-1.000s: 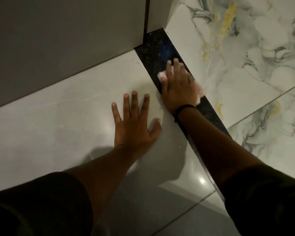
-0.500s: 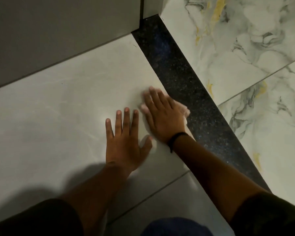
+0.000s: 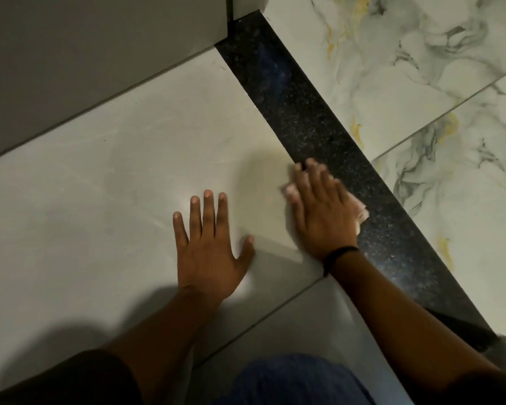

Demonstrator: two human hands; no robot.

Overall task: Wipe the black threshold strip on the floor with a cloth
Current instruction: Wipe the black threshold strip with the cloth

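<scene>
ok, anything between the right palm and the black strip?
Yes, a pale cloth, pressed under the right hand. It straddles the black strip's edge and the grey tile. Head view.

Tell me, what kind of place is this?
Probably a doorway inside a home, seen at floor level: a speckled black threshold strip divides plain grey floor tiles from white marble-patterned tiles with yellow veins, and grey wall panels meet the floor.
</scene>
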